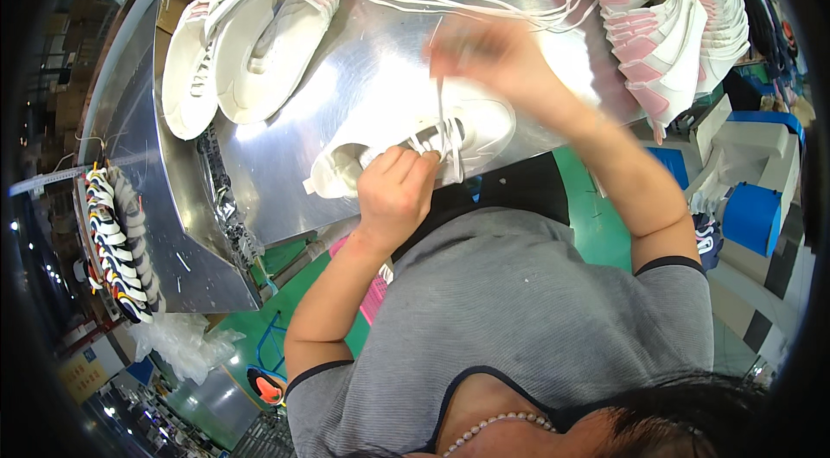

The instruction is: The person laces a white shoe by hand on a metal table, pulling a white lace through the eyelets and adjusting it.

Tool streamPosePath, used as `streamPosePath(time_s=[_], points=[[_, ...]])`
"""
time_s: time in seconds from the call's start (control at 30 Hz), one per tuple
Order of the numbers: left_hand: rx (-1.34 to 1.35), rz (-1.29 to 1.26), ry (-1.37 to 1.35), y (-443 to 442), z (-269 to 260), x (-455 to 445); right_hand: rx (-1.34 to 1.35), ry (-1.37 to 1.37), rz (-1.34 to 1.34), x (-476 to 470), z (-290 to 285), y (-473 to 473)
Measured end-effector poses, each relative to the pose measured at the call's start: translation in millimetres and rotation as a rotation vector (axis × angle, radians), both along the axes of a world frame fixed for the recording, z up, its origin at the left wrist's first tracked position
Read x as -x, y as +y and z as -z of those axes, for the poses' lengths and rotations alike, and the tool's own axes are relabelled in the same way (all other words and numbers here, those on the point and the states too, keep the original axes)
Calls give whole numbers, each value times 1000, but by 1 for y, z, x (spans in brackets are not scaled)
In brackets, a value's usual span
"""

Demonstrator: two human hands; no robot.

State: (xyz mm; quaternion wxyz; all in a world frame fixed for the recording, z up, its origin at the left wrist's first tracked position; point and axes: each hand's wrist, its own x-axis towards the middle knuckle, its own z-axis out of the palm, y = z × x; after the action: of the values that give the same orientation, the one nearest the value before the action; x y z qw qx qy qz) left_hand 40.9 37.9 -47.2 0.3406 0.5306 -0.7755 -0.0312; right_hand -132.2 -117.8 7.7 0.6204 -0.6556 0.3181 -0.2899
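Observation:
A white shoe upper (483, 127) lies on its side on the metal table, its toe pointing right. My left hand (399, 189) grips it by the lacing area, fingers curled over the edge near the eyelets. White shoelace (456, 150) is threaded through several eyelets, with a loop hanging at the near side. Above the shoe my right hand (489, 56), blurred by motion, pinches a lace that runs up taut from the eyelets. The lace's tip sticks out past its fingers. Which eyelets lie under my left hand is hidden.
Loose white laces (519, 11) lie behind my right hand. Stacked white-and-pink uppers (661, 37) stand at the right; more uppers (272, 62) are piled at the left. A raised metal edge (170, 179) bounds the table's left side, with a row of colourful shoe parts (117, 244) beyond.

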Motion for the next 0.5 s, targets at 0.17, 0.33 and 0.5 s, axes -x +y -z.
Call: streamPosePath(time_s=[0.17, 0.33, 0.5], points=[[-68, 64, 33, -4, -5, -2, 133, -291, 460, 44, -68, -15], [-98, 112, 4, -8, -7, -6, 6, -433, 600, 76, -47, -32], [-72, 162, -18, -8, -15, -5, -218, -115, 174, 39, 24, 2]])
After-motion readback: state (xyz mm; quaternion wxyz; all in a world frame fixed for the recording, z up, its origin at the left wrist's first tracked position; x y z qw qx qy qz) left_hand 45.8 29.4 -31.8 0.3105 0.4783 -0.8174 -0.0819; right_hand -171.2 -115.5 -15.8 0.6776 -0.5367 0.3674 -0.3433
